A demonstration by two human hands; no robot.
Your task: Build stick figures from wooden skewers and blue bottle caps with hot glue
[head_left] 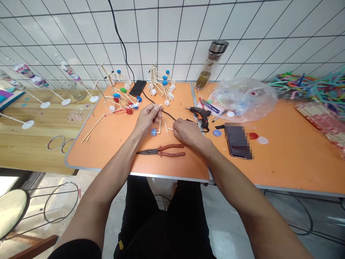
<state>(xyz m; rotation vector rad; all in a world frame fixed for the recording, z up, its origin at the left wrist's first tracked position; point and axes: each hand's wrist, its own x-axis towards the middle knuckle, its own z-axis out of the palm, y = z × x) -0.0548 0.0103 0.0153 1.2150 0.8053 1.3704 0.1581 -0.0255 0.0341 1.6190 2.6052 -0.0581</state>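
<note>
My left hand (147, 118) is raised a little over the table, thumb and fingers pinched on a small pale wooden stick piece (161, 105). Lower on the tabletop, my right hand (188, 133) has its fingers curled closed at the end of a short wooden stick (170, 128); its fingertips are partly hidden. Between the hands lie another short stick (165, 126), an L-shaped joined stick piece (160, 127) and a blue square piece (153, 132). Red-handled pliers (161, 150) lie just in front of them.
Stick models with coloured caps (164, 82) stand at the back, beside a black phone (138, 88). To the right are a glue gun (199, 115), a purple cutter (211, 106), a plastic bag (242, 99), a glass bottle (208, 68) and another phone (238, 141). A black cable crosses the tabletop.
</note>
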